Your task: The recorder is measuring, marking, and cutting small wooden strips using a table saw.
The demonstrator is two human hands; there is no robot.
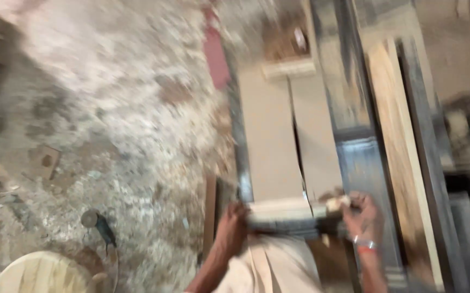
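A short pale wooden piece [286, 209] is being held crosswise at about six o'clock in the blurred head view, over the near end of the bench [270, 141]. The left hand [232, 222] is being wrapped around its left end, the grip closed on the wood. The right hand [362, 220] is being closed on the right end, where a small light block [337, 203] is being pinched at the fingertips; a bracelet [366, 247] is being worn at that wrist. The wooden piece is lying across two flat brown boards [289, 135] that are being carried side by side on the bench, with a dark narrow gap between them running toward twelve o'clock. At about three o'clock from the boards, a dark blue-grey frame rail [354, 125] is being seen, and beyond it a long light plank [397, 141] with visible grain. At the far end of the boards, near twelve o'clock, a pale crosspiece [289, 68] is being shown.

The dusty, littered floor [116, 108] is taking up the nine o'clock side. On it, at about eight o'clock, a power tool with a round disc [98, 223] is lying, and a round pale wooden top [40, 274] is being cut off by the lower edge. A red strip [216, 57] is lying near eleven o'clock beside the bench edge.
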